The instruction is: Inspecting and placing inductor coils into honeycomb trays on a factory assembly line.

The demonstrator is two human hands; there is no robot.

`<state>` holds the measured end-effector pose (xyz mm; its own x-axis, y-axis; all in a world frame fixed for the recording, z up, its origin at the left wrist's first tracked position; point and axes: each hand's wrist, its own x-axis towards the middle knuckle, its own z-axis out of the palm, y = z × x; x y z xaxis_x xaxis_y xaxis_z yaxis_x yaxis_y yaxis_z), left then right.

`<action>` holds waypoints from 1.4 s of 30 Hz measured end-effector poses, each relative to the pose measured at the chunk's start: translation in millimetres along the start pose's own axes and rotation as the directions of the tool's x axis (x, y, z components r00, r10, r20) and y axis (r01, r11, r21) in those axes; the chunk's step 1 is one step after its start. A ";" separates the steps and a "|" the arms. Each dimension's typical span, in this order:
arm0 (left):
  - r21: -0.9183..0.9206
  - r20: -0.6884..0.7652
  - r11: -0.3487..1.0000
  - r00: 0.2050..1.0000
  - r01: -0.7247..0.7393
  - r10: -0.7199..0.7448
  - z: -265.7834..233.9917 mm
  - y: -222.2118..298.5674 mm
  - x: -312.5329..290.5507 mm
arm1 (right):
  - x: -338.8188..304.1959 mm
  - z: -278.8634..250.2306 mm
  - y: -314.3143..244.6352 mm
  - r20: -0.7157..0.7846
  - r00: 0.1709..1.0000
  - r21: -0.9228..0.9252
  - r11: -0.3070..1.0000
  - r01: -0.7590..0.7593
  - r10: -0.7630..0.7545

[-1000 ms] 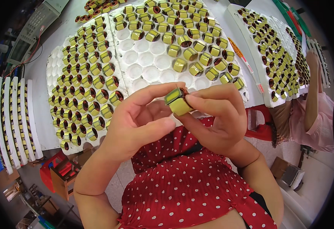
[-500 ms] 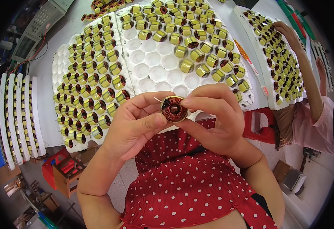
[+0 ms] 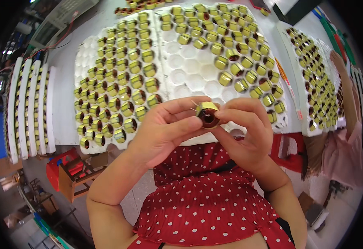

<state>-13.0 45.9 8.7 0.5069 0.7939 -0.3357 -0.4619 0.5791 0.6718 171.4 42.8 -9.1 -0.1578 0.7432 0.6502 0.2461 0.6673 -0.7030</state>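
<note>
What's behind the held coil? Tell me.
Behind the held coil, a white foam tray shows, with yellow-wrapped coils in many pockets. What the held coil, left hand and right hand block cannot be seen.

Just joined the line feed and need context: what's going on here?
A person is holding a wound ring coil with yellow wrap. The right hand pinches its right side; the left hand has thumb and forefinger at its left, though whether it grips is unclear. Beyond them lie a left tray, mostly filled with similar coils, and a right tray, partly filled. Far right, someone else's hand is near another tray.
</note>
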 end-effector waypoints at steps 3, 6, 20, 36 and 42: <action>0.007 -0.025 1.000 0.999 -0.027 0.027 3.0 1.8 -2.1 | 1.4 -1.0 -7.3 0.067 0.993 -0.083 0.992 -0.095 0.101; 0.031 -0.090 0.992 0.989 -0.119 0.121 -10.2 13.4 0.9 | -5.0 -2.2 -5.4 0.079 0.989 -0.079 0.990 -0.120 0.126; 0.920 -0.392 0.367 0.383 0.139 0.836 -188.6 186.1 37.7 | -15.8 -16.8 -2.7 0.187 0.968 -0.064 0.985 -0.157 0.167; 0.759 -0.495 0.105 0.464 0.643 0.735 -234.7 206.6 81.9 | -25.9 -24.0 -0.3 0.262 0.919 -0.014 0.953 -0.302 0.295; 0.754 -0.223 -0.186 0.513 0.629 0.829 -222.7 216.0 74.6 | -25.5 -26.2 1.0 0.277 0.929 0.033 0.964 -0.263 0.244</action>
<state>-237.1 271.5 -18.3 -0.2854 0.9285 0.2375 0.9541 0.2519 0.1617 200.7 23.2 -18.8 -0.3515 0.8670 0.3532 0.2474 0.4499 -0.8581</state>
